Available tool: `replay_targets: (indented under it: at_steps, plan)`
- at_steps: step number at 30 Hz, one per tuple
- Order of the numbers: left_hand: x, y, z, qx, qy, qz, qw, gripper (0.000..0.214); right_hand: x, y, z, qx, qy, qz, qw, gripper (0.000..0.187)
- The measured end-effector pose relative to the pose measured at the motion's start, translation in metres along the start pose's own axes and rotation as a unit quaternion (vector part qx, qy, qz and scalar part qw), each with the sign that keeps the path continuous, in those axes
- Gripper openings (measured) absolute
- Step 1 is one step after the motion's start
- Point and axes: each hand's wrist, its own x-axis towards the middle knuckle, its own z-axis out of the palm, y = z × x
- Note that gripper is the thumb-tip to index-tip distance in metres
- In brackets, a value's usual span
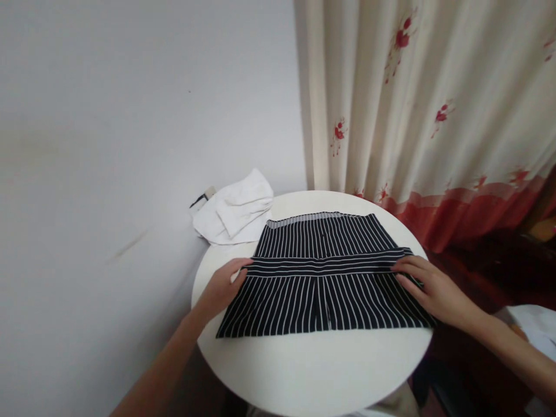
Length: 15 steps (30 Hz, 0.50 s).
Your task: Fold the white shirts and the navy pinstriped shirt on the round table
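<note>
A dark garment with white stripes [282, 301] lies spread flat. Its stripes run lengthwise, except on a band [321, 264] across the middle, where they run sideways. Below the band a slit or seam goes down the centre. At the band's left end, my left hand [223, 285] pinches the cloth's edge between thumb and fingers. My right hand [432, 289] holds the opposite end of the band, with its fingers on top and the thumb just below. Along the far edge a lighter strip, like the cloth's inner side, shows.
The garment rests on a round white table [321, 370]. Crumpled white cloth [238, 208] sits at the table's back left, against the pale wall [143, 104]. A flowered curtain [425, 104] with a red hem hangs behind on the right. Something white [536, 327] stands at lower right.
</note>
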Motion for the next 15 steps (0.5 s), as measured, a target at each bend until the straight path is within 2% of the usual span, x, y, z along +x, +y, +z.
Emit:
replay_targets:
  at_steps: [3,6,11,15]
  plan:
    - [0.053,-0.016,0.029,-0.030,0.008,-0.128,0.991,0.033,0.030,0.008,0.024,-0.017,0.002,-0.008,1.000,0.032]
    - [0.091,-0.032,0.050,-0.063,0.023,-0.219,0.973,0.029,0.035,0.019,0.046,-0.047,-0.021,-0.023,0.998,0.039]
    - [0.132,-0.046,0.064,-0.127,0.016,-0.273,0.954,0.030,0.021,0.035,0.060,-0.081,-0.046,-0.011,0.996,0.046]
    - [0.149,-0.042,0.063,-0.214,-0.027,-0.269,0.939,0.046,0.021,0.035,0.058,-0.084,-0.054,-0.005,0.995,0.046]
